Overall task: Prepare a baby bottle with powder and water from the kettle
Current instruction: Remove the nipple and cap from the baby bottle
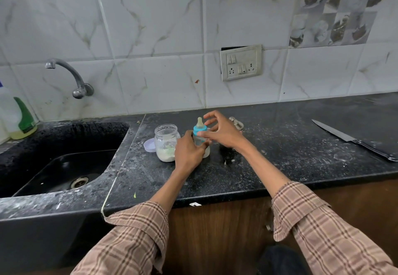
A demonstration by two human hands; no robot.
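A small baby bottle [199, 140] with a blue collar and pale teat stands upright on the black counter [280, 156]. My left hand [187, 153] wraps around its lower body. My right hand [221, 133] hovers at the blue collar, thumb touching it and the other fingers spread above. Left of the bottle stands an open clear jar [166, 143] with white powder and a green scoop inside. Its pale lid [149, 145] lies beside it. A metal kettle [235, 124] shows partly behind my right hand.
A black sink [64, 162] with a wall tap [71, 76] lies to the left. A bottle with green liquid [20, 117] stands at the sink's far corner. A large knife [353, 139] lies at the right. A wall socket [241, 62] is behind.
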